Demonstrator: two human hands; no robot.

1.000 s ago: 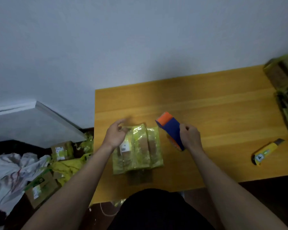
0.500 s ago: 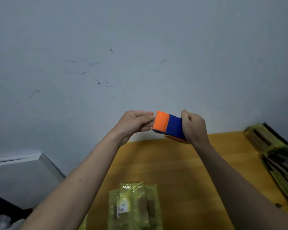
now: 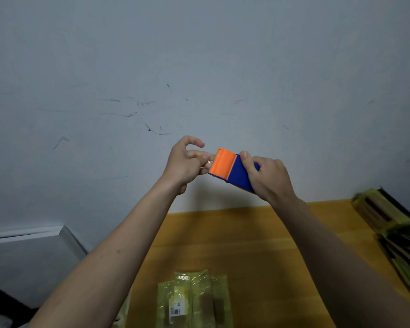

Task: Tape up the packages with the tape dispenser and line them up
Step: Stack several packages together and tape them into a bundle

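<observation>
While raised in front of the wall, well above the bench [image 3: 258, 233]: tape dispenser [image 3: 232, 170] gripped by right hand [image 3: 268, 178] round its blue body, left hand [image 3: 185, 162] pinching at the orange mouth, likely the thin, clingy tape end; package [image 3: 194, 301] below, light, crinkly, best pressed flat.

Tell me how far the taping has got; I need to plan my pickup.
Done: a row of wrapped packages stands along the table's right edge. In hand: the right hand grips the tape dispenser raised off the table, and the left hand pinches at its orange end, seemingly freeing the tape. Left: the yellow package on the table gets tape and joins the row.
</observation>
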